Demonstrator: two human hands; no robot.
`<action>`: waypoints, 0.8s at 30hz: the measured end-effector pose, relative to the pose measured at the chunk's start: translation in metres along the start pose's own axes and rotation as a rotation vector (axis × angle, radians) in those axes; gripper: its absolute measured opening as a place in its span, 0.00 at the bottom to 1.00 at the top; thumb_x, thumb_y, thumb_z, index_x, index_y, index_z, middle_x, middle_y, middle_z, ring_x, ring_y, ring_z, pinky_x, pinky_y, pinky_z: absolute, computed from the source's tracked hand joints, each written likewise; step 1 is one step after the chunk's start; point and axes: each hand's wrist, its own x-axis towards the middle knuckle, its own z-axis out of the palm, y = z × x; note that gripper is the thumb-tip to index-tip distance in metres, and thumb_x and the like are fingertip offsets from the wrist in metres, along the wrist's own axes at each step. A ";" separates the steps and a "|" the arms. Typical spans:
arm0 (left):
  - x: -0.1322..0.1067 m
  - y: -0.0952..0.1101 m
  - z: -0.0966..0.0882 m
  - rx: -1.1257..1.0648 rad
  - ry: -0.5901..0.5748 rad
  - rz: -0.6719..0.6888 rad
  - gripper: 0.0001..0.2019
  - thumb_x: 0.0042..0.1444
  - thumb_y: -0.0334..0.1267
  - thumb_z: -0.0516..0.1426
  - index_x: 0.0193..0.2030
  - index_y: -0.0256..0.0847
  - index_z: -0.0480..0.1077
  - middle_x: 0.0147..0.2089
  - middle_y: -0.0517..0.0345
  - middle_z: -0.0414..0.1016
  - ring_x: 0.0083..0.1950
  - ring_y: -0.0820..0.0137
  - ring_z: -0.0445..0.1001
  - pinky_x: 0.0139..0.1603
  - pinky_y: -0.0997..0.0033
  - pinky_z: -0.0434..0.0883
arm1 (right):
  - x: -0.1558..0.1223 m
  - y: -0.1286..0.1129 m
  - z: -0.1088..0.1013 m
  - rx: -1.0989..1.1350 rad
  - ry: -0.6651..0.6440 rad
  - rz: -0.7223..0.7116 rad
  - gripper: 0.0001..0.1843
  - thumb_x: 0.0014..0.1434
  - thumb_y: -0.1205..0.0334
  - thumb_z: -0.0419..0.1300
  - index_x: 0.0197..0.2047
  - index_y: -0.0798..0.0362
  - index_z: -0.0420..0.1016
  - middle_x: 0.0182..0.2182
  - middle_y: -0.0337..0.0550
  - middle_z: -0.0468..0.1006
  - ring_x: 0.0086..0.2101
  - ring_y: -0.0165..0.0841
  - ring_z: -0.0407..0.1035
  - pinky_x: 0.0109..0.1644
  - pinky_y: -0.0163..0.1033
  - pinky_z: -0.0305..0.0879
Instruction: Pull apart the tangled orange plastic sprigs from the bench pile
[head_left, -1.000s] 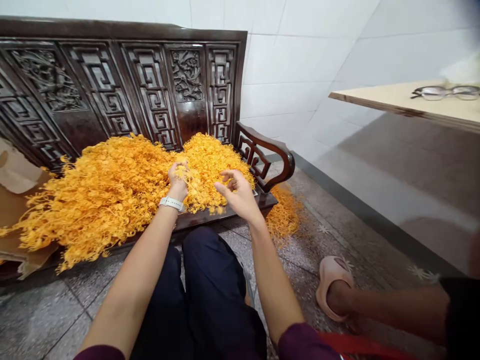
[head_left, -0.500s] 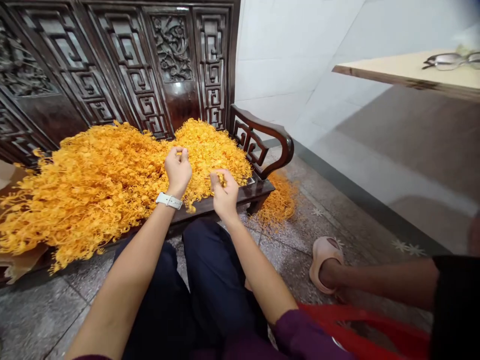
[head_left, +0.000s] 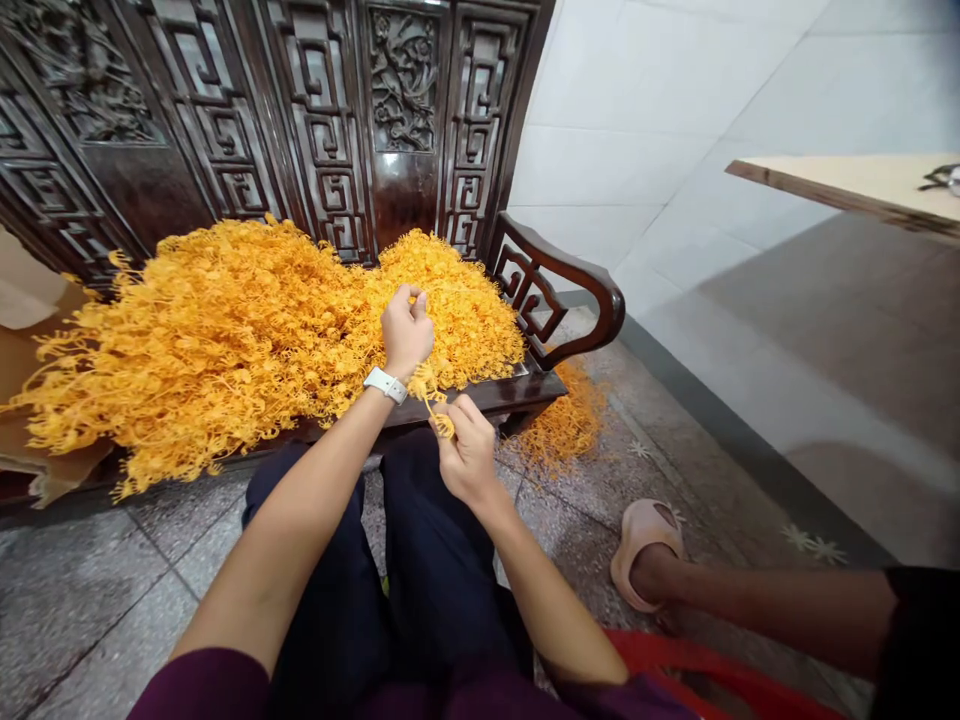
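Observation:
A big heap of orange-yellow plastic sprigs (head_left: 225, 330) covers the seat of a dark carved wooden bench (head_left: 360, 120). My left hand (head_left: 406, 330), with a white watch on the wrist, is closed on sprigs at the heap's front edge. My right hand (head_left: 466, 450) is lower, above my knees, and pinches a small orange sprig (head_left: 435, 400) that stretches up toward the left hand. My dark trousers (head_left: 420, 560) fill the space below both hands.
More orange sprigs (head_left: 562, 420) lie on the stone floor beside the bench's right armrest (head_left: 570, 290). Another person's leg with a pink slipper (head_left: 645, 550) reaches in from the right. A red basin rim (head_left: 712, 670) sits bottom right; a pale tabletop (head_left: 862, 185) stands at right; cardboard (head_left: 30, 330) at left.
My right hand has pulled down and back from the heap with a sprig, away from the left hand. The camera view has shifted slightly to the left.

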 end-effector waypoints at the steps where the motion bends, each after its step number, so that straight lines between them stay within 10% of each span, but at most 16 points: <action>1: 0.000 -0.001 0.002 0.010 0.007 0.009 0.11 0.68 0.41 0.59 0.34 0.42 0.66 0.27 0.60 0.58 0.28 0.68 0.56 0.33 0.65 0.53 | 0.000 -0.002 0.000 0.014 -0.015 0.000 0.10 0.66 0.72 0.53 0.37 0.50 0.72 0.33 0.42 0.67 0.33 0.35 0.66 0.37 0.40 0.61; 8: 0.000 -0.006 0.011 0.000 0.029 0.030 0.09 0.65 0.36 0.61 0.34 0.41 0.68 0.28 0.59 0.61 0.28 0.69 0.58 0.33 0.66 0.54 | -0.005 -0.015 0.003 0.077 -0.045 0.030 0.16 0.72 0.64 0.52 0.29 0.50 0.60 0.29 0.40 0.62 0.30 0.34 0.61 0.35 0.42 0.55; 24: 0.029 -0.018 -0.009 -0.050 0.225 -0.104 0.05 0.64 0.37 0.57 0.36 0.42 0.67 0.22 0.66 0.57 0.21 0.73 0.54 0.25 0.72 0.49 | -0.035 -0.028 0.013 0.405 -0.090 0.174 0.12 0.73 0.52 0.53 0.44 0.43 0.77 0.31 0.43 0.76 0.32 0.39 0.71 0.39 0.45 0.68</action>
